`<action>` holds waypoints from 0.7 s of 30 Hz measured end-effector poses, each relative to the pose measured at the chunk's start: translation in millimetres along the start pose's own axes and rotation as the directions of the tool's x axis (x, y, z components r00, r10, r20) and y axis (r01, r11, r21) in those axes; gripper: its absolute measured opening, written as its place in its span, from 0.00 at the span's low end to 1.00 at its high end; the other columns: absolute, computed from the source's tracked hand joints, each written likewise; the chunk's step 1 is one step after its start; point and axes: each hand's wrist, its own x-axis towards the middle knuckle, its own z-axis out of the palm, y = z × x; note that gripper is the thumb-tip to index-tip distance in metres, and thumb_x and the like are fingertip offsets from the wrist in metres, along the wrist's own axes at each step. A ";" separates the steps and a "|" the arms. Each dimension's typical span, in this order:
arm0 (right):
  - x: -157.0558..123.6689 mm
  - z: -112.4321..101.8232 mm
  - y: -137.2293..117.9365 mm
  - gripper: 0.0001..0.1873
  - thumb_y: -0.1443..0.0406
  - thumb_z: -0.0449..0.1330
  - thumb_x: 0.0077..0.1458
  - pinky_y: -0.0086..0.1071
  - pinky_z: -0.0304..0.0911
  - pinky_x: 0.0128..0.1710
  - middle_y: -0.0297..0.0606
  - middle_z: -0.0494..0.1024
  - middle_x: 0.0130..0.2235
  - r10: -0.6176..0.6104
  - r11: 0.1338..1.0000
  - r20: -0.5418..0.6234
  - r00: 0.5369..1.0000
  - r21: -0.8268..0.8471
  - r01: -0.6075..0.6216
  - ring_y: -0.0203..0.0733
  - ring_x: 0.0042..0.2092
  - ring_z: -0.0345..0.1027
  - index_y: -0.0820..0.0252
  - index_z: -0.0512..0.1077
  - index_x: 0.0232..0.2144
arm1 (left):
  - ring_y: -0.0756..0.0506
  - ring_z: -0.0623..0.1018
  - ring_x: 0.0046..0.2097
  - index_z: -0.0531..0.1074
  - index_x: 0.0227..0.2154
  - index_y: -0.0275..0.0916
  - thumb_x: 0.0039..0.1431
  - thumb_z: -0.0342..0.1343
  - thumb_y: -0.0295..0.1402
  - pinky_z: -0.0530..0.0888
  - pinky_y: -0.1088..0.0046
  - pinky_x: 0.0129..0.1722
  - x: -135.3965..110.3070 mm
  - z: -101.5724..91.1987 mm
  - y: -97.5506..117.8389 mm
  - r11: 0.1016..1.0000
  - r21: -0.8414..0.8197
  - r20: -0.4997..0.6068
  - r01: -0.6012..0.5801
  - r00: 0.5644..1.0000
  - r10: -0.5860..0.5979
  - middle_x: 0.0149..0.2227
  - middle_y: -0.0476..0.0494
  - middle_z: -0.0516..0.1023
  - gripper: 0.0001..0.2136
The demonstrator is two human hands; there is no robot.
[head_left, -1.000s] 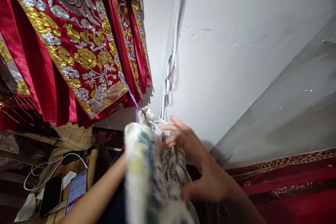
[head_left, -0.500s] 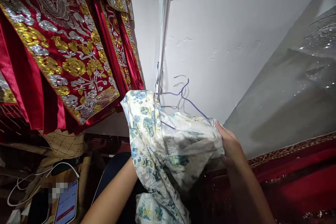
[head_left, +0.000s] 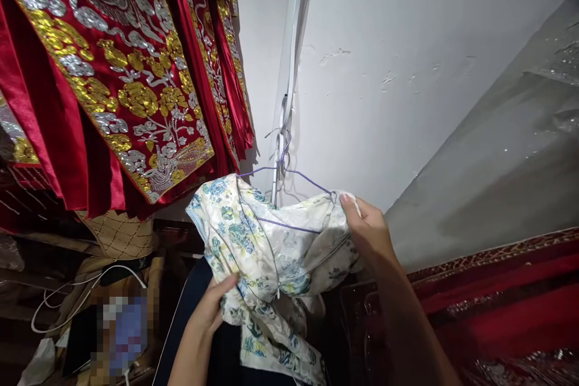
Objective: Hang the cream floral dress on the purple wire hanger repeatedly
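Observation:
A white garment with a blue and yellow flower print (head_left: 266, 253) sits on a thin purple wire hanger (head_left: 294, 174) in the middle of the head view. My right hand (head_left: 368, 232) pinches the garment's right shoulder where the hanger end sticks out. Lower down, my left hand (head_left: 212, 310) grips a fold of the same cloth. The hanger's hook reaches up toward a white rail (head_left: 289, 90) against the wall.
Red robes with gold and silver embroidery (head_left: 113, 78) hang at the upper left. Below them lie a phone (head_left: 122, 335), a white cable (head_left: 81, 292) and a woven basket (head_left: 120, 235). Red embroidered cloth (head_left: 502, 307) and a clear plastic cover (head_left: 497, 157) fill the right side.
The garment has been lifted and spread onto the purple hanger. My right hand moved from the cloth's front to its right shoulder, and my left hand came out from behind to grip the lower fold.

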 end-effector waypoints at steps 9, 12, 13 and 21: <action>-46.2 69.0 -45.8 0.26 0.58 0.47 0.70 0.55 0.35 0.72 0.31 0.55 0.71 -0.403 0.909 0.385 0.830 0.065 0.411 0.49 0.74 0.39 0.44 0.58 0.68 | 0.36 0.80 0.51 0.72 0.53 0.40 0.39 0.58 0.27 0.75 0.58 0.55 3.6 16.5 -38.8 0.999 0.034 -0.185 -0.035 0.982 0.041 0.48 0.39 0.81 0.31; -63.9 78.7 -32.7 0.24 0.57 0.49 0.69 0.46 0.55 0.66 0.39 0.66 0.66 -0.350 0.935 0.360 0.864 0.191 0.299 0.49 0.69 0.55 0.48 0.66 0.64 | 0.38 0.79 0.52 0.73 0.50 0.39 0.36 0.54 0.24 0.73 0.60 0.57 4.9 12.5 -41.5 0.995 0.090 -0.170 -0.049 0.983 0.064 0.49 0.40 0.80 0.30; -64.7 82.6 -26.6 0.22 0.57 0.50 0.69 0.44 0.60 0.63 0.42 0.71 0.62 -0.286 0.953 0.324 0.902 0.190 0.234 0.49 0.65 0.62 0.50 0.70 0.61 | 0.39 0.79 0.52 0.74 0.48 0.39 0.35 0.54 0.24 0.72 0.61 0.57 4.1 12.1 -41.6 0.992 0.111 -0.151 -0.053 0.986 0.069 0.48 0.40 0.80 0.29; -58.9 129.8 -41.2 0.12 0.62 0.56 0.59 0.37 0.68 0.41 0.40 0.76 0.50 -0.239 0.971 0.431 0.870 0.086 0.224 0.46 0.42 0.73 0.52 0.76 0.44 | 0.36 0.80 0.46 0.76 0.37 0.39 0.38 0.56 0.27 0.75 0.60 0.51 -5.7 2.3 -45.5 0.985 0.153 -0.183 -0.078 0.977 0.106 0.40 0.41 0.82 0.18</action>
